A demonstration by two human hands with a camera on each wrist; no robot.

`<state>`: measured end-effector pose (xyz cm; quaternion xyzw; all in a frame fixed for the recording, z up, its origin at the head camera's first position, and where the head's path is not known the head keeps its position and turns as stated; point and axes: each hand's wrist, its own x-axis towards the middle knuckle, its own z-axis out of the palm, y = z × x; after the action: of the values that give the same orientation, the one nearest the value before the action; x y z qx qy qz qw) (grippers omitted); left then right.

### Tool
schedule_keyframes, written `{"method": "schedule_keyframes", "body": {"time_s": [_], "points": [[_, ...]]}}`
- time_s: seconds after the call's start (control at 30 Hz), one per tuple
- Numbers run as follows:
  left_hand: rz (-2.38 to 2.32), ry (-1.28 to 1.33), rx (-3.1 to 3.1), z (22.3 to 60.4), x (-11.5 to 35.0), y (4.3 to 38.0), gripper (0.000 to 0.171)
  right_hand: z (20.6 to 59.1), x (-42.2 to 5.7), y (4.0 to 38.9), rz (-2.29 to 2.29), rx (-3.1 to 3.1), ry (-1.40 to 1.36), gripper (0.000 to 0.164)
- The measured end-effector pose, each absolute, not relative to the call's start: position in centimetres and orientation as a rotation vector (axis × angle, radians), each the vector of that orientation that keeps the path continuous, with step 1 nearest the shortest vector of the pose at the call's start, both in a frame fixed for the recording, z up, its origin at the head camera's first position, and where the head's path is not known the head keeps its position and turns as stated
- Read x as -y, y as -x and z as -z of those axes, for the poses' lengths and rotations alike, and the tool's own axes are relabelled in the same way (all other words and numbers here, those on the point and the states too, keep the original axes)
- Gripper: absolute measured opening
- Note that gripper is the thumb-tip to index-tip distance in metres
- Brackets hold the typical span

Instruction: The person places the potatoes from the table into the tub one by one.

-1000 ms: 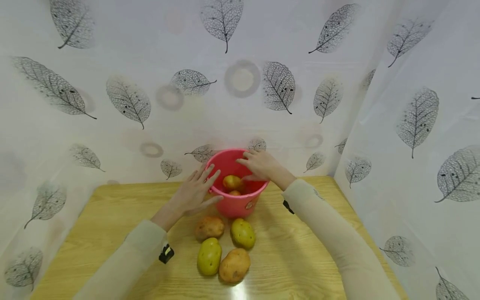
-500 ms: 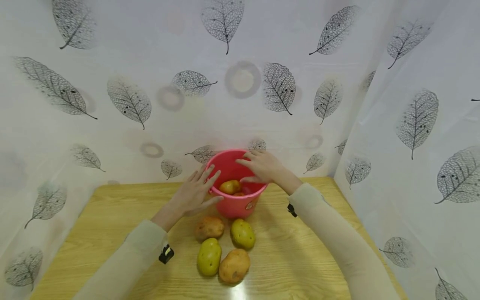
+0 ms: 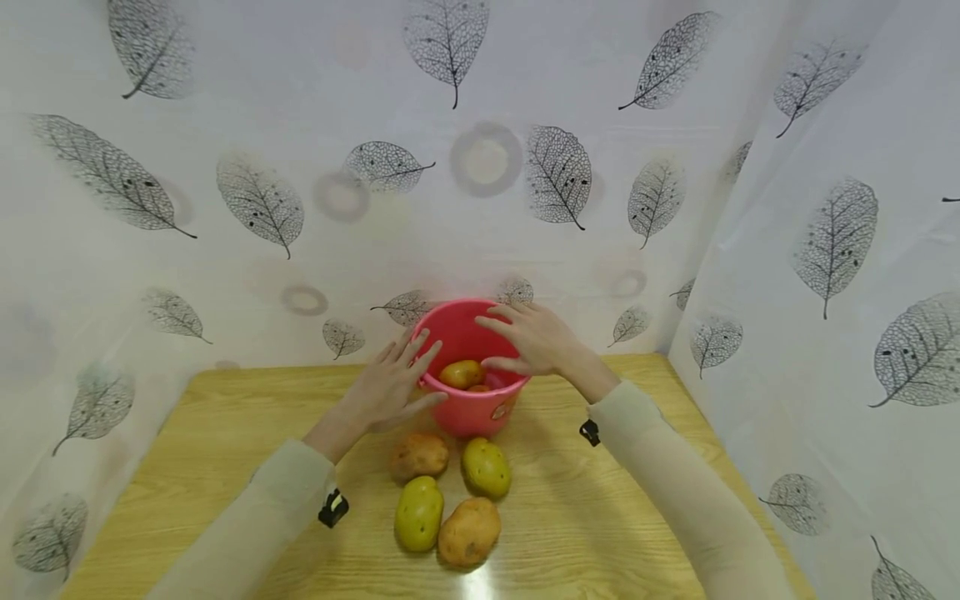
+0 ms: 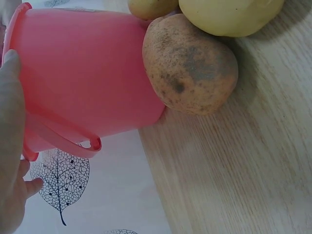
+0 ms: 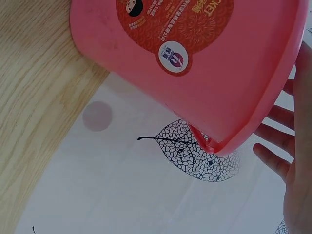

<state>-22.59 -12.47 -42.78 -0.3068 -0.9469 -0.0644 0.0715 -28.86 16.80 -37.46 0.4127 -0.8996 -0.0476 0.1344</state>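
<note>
Both hands flank the bucket.

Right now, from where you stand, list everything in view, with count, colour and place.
Bucket: one, pink, toward the back of the table.
Bucket handle: one, pink, on the bucket's side.
Label: one, red, with a round white emblem, on the bucket's outer wall.
Potatoes inside the bucket: at least two, orange-brown.
Brown potatoes: two, on the table before the bucket.
Yellow-green potatoes: two, beside the brown ones.
Table: one, light wood.
Backdrop: white with dark leaf prints, behind the table and along its sides.
Sleeves: two, pale beige, on the arms.
Wrist devices: two, black, at the cuffs.
Hands: two, at the bucket's left and right rim.
</note>
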Motion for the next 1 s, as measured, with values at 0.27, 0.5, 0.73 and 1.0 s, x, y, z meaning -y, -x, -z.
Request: {"method": "schedule_keyframes", "body": {"time_s": [0.27, 0.5, 0.73, 1.0], "points": [[0.186, 0.918, 2.849, 42.7, 12.5, 22.5, 0.088, 37.5, -17.3, 28.0, 0.083, 2.519, -1.239, 0.077], [0.182, 0.921, 2.845, 42.7, 12.5, 22.6, 0.088, 37.3, -17.6, 27.1, 0.113, 2.510, -1.259, 0.081], [0.185, 0.912, 2.842, 42.8, 12.4, 22.7, 0.088, 37.5, -17.7, 26.0, 0.112, 2.492, -1.286, 0.083], [0.195, 0.912, 2.833, 42.9, 12.4, 22.7, 0.087, 37.6, -17.8, 24.7, 0.092, 2.423, -1.341, 0.084]]}}
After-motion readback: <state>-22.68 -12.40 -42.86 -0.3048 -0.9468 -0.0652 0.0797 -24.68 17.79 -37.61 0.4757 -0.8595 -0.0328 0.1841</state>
